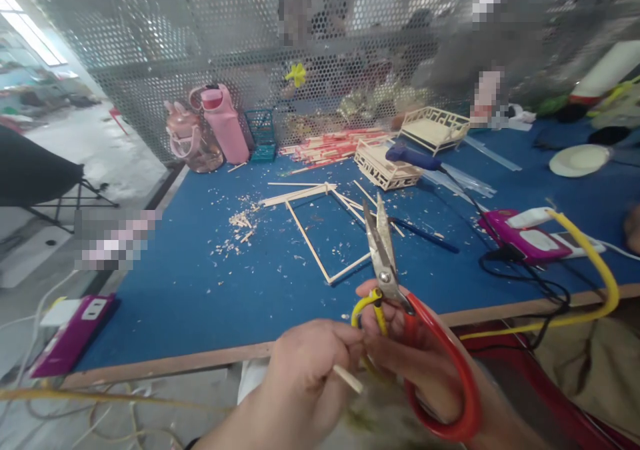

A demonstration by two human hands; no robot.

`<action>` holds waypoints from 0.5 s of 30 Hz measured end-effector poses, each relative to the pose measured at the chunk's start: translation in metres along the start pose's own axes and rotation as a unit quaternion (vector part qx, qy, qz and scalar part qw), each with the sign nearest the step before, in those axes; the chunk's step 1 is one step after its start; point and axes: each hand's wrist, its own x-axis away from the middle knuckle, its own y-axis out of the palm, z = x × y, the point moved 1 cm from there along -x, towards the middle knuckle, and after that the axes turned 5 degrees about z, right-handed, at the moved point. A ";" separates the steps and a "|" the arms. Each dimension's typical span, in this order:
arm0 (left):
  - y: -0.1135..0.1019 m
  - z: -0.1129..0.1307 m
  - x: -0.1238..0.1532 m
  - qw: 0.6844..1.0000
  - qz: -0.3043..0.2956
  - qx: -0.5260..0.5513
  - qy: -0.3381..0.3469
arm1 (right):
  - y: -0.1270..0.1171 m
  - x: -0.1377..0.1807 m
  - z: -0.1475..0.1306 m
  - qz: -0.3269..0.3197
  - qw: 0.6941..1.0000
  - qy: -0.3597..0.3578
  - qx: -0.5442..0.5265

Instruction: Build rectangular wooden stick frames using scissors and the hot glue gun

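Note:
My right hand point(400, 353) grips red-handled scissors point(385, 257) with a yellow loop at the pivot; the blades point up and away, slightly apart. My left hand point(305, 370) is closed in a pinch on a short thin wooden stick point(349, 379), held close to the scissors' handles. Both hands hover in front of the near edge of the blue table point(200, 290). Just beyond the blades a rectangular frame of thin sticks point(327, 237) lies flat on the table.
Small stick-built furniture models point(387, 163) and a pile of sticks point(325, 147) lie farther back, near a blue-handled tool point(413, 158). Pink bottles point(225, 123) stand by the mesh screen. A purple power strip point(525, 240) with cables sits right. Wood chips point(240, 227) scatter left. People sit behind the mesh.

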 end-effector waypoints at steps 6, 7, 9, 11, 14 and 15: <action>-0.005 0.005 -0.003 0.998 -0.025 -0.030 0.041 | 0.000 0.004 0.004 -0.035 0.997 0.067 -0.029; -0.004 0.004 -0.002 0.999 -0.021 -0.029 0.037 | 0.001 0.005 0.005 -0.037 0.996 0.079 -0.027; -0.006 0.000 0.002 0.999 -0.001 -0.036 0.039 | 0.005 0.004 0.007 -0.036 0.994 0.101 -0.022; -0.014 -0.007 0.006 0.997 0.037 -0.063 0.028 | 0.007 -0.002 0.011 -0.037 0.993 0.114 -0.016; -0.047 -0.023 0.012 0.969 0.149 -0.165 -0.106 | 0.006 -0.017 0.018 -0.062 0.990 0.124 0.002; -0.062 -0.029 0.014 0.945 0.183 -0.221 -0.157 | 0.004 -0.023 0.020 -0.068 0.989 0.130 0.008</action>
